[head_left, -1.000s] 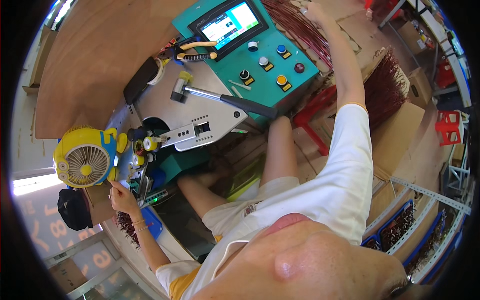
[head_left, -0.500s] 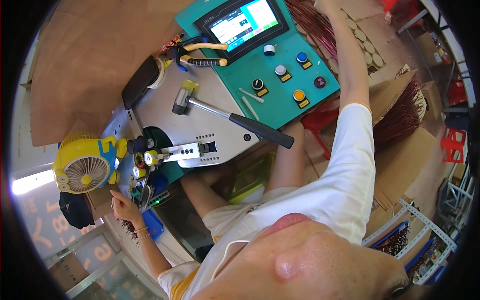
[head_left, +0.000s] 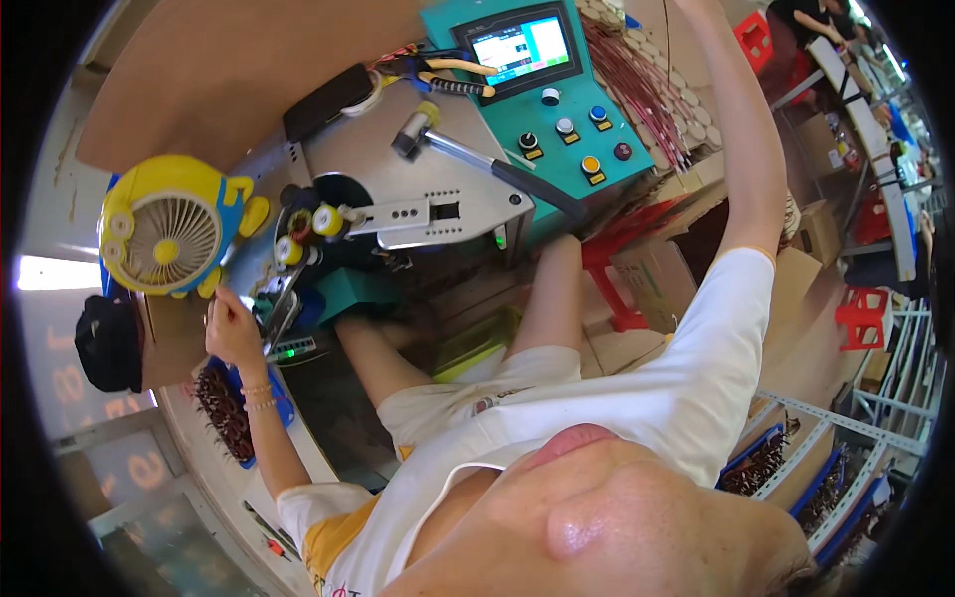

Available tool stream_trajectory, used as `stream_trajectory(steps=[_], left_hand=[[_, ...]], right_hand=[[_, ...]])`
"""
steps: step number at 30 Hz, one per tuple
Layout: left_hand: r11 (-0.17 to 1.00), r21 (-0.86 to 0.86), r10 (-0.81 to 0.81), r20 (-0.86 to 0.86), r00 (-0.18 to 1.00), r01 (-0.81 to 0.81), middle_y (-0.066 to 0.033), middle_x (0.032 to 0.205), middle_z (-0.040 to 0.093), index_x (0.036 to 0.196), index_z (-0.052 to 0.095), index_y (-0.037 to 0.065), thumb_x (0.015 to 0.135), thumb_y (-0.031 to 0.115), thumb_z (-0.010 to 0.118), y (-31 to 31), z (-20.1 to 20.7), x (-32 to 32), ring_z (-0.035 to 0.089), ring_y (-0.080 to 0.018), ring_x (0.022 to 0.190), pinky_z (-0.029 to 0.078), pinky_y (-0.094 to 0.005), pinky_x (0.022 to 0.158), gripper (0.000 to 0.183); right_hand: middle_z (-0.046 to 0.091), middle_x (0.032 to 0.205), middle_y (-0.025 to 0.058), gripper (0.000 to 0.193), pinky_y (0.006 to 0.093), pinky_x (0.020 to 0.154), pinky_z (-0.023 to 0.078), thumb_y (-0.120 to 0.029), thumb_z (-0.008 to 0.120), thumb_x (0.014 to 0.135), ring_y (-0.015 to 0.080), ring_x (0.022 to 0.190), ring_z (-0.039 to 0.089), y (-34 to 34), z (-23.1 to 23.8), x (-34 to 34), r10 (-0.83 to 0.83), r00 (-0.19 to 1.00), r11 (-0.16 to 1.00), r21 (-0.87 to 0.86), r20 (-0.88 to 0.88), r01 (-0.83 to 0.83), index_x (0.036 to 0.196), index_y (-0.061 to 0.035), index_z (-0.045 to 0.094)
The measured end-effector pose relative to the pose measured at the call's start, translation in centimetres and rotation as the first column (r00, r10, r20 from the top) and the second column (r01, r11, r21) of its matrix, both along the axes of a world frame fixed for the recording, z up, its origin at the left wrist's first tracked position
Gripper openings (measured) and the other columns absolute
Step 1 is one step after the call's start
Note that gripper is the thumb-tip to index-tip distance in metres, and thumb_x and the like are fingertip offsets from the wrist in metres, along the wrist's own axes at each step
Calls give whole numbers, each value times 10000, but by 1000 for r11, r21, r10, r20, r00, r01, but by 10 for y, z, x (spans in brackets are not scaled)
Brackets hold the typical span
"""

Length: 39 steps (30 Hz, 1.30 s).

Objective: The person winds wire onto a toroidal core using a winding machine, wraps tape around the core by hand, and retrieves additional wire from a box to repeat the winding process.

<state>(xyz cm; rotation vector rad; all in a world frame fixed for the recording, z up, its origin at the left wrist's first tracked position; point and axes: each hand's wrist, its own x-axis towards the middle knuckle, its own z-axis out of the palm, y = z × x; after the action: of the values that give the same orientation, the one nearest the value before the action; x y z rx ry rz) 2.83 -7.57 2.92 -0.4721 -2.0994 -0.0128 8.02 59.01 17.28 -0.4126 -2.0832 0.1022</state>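
My left hand (head_left: 234,330) is raised at the near left end of a metal-topped machine (head_left: 368,149), just below a yellow and blue fan (head_left: 169,234). Its fingers are curled together; whatever they may hold is hidden. Close by are the machine's yellow-and-white rollers (head_left: 326,221). Stretched far forward on the right, my right arm (head_left: 741,129) runs out at the top edge, so that hand is beyond the picture. Bundles of dark red wires (head_left: 642,95) lie left of this arm. A thin dark strand hangs near the wrist.
A hammer (head_left: 463,149) and pliers (head_left: 448,78) lie on the machine beside a teal control panel (head_left: 572,139) with a lit screen (head_left: 519,50). A dark case (head_left: 326,102) rests behind. Red stools (head_left: 863,318), cardboard boxes (head_left: 662,284) and metal racks (head_left: 846,438) stand to the right.
The view has shifted, with the machine now higher in the picture. My right arm has reached farther, its hand passing out at the top edge. My left hand stays near the rollers, fingers curled.
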Motion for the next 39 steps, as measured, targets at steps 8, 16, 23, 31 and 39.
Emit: stream_trajectory(steps=[8, 16, 23, 31, 39], left_hand=[[992, 127, -22, 68, 997, 13, -97, 610, 577, 617, 566, 91, 924, 204, 662, 0, 1, 3, 584, -277, 553, 446, -404, 485, 341], [-95, 994, -995, -94, -30, 56, -79, 884, 598, 1221, 564, 20, 1034, 150, 473, 97, 6, 141, 579, -129, 827, 480, -261, 780, 246], [121, 993, -987, 119, 105, 5, 31, 634, 378, 1192, 604, 41, 1059, 185, 436, 53, -54, 167, 347, -52, 582, 311, -221, 525, 258], [169, 985, -977, 165, 137, 19, 3, 625, 379, 1192, 613, 60, 1040, 152, 469, 49, -66, 169, 362, -65, 564, 327, -230, 521, 228], [209, 872, -966, 114, 232, 442, -85, 724, 529, 1200, 594, 42, 1010, 77, 485, 82, -42, 131, 522, -185, 643, 450, -299, 629, 222]], right_hand=[[631, 737, 159, 201, 394, 591, 466, -192, 517, 984, 308, 681, 621, -202, 77, 68, 492, 867, 861, -184, 74, -473, 947, -14, 604], [654, 893, 112, 229, 250, 625, 552, 58, 461, 942, 153, 702, 677, -401, -29, 69, 956, 164, -110, -817, -242, -565, 1150, 21, 551], [679, 919, 133, 269, 238, 551, 537, -263, 526, 1026, 131, 694, 659, -429, -7, 51, 925, 222, -139, -816, -310, -562, 1139, -21, 555], [673, 800, 92, 123, 237, 581, 543, -122, 604, 979, 130, 665, 670, -431, 20, 57, 967, 254, 166, -824, 28, -541, 1016, -5, 592], [670, 787, 91, 227, 239, 528, 531, -206, 592, 992, 148, 628, 680, -431, 77, 67, 952, 286, 294, -596, 111, -747, 982, 15, 639]])
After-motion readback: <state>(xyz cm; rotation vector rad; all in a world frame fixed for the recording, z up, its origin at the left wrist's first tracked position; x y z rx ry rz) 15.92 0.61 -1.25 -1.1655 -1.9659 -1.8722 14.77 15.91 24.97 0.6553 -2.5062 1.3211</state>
